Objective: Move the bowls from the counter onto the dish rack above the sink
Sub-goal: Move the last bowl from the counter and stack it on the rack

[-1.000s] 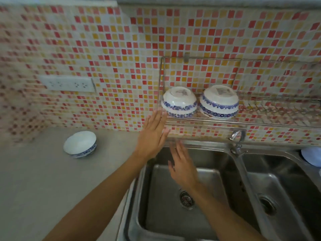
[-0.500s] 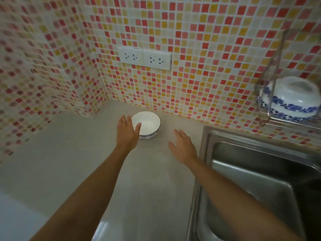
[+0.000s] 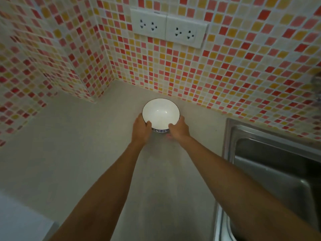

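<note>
Gripping the white bowl [image 3: 160, 114] from both sides, the person has the left hand [image 3: 141, 128] curled against its left wall with the thumb hooked over the rim, and the right hand [image 3: 178, 129] curled against its right wall, thumb likewise over the rim. Both hands are clamped on the bowl. It sits upright, open side up, with a dark line round the rim and a blue pattern showing on the outer wall between the two hands. Whether its base touches the pale worktop [image 3: 73, 153] or has lifted just off it cannot be told. The bowl lies near the back wall, close to the corner of the red, orange and cream mosaic tiles [image 3: 225, 75]. A white double socket [image 3: 167, 30] is set into the tiles above it. A steel sink [image 3: 271, 171] lies to the right, well apart from the bowl.
</note>
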Available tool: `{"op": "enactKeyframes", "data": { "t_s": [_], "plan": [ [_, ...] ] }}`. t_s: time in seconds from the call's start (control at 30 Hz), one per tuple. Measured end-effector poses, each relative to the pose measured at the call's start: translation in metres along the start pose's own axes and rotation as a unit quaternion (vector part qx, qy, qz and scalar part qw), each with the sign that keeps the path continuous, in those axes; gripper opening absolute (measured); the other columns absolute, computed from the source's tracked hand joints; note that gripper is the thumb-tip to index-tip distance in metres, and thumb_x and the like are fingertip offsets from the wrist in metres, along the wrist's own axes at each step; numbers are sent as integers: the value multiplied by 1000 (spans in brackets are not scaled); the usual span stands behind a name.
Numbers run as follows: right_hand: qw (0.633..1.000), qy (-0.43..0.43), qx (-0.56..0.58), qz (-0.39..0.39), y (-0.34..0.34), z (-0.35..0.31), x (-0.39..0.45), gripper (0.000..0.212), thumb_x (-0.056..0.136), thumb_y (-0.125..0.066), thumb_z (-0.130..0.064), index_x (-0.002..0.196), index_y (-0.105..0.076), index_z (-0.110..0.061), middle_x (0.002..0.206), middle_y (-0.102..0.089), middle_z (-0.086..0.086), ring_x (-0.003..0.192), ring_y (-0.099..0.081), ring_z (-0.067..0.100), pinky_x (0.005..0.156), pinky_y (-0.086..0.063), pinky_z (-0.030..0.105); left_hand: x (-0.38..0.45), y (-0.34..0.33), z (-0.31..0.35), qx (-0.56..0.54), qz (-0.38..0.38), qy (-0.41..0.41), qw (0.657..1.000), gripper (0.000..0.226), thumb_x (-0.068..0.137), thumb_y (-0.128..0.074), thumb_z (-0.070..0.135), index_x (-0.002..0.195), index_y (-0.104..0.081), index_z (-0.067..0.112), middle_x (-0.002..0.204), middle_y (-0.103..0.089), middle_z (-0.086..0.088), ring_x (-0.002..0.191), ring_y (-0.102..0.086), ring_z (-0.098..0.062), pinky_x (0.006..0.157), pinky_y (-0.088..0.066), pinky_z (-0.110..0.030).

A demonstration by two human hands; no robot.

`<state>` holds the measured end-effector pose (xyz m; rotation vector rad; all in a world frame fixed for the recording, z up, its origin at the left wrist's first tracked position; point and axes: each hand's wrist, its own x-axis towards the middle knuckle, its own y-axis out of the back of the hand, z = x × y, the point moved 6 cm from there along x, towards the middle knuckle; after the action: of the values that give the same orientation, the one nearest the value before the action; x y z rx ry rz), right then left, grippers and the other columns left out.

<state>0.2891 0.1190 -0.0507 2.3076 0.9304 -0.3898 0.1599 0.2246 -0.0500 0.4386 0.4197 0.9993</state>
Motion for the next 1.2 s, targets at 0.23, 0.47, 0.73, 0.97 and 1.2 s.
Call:
{"op": "enactKeyframes", "data": {
  "t_s": [0.23,0.47,0.73,0.97,1.2],
  "plan": [
    [987,-59,144,30,28,25,-27,47,85,-44,-3,131,-39,-12,124,-49,10,74,-70,40,62,-61,41,-23,-8,23,-72,-35,6,997,41,95,-49,15,134,-40,9,130,-53,-11,116,-52,-27,85,-39,-26],
    [989,33,141,32,89,49,-79,54,83,-44,0,133,-41,-18,125,-53,7,81,-69,31,54,-60,37,-64,-43,52,-300,-152,157,928,52,92,-43,56,130,-47,21,128,-58,-8,110,-59,-27,95,-50,-46],
    [982,86,167,35,176,85,-157,49,91,-51,-7,137,-42,-22,115,-57,-3,81,-72,26,62,-60,32,-145,-81,113,-324,-154,114,926,43,95,-36,56,129,-47,32,125,-58,-5,107,-59,-30,85,-54,-56],
    [920,290,-39,262,349,68,-235,34,96,-54,-32,126,-59,-18,117,-67,-4,104,-61,9,92,-49,29,-219,-108,216,-382,-178,19,907,35,95,-34,56,125,-47,43,116,-62,4,100,-63,-25,76,-58,-47],
    [814,348,-239,399,469,86,-238,40,99,-46,-27,132,-54,-7,137,-56,10,129,-49,22,115,-22,33,-271,-132,301,-407,-152,-63,898,45,83,-41,64,119,-54,41,111,-67,9,94,-68,-19,67,-59,-33]
  ]
}}
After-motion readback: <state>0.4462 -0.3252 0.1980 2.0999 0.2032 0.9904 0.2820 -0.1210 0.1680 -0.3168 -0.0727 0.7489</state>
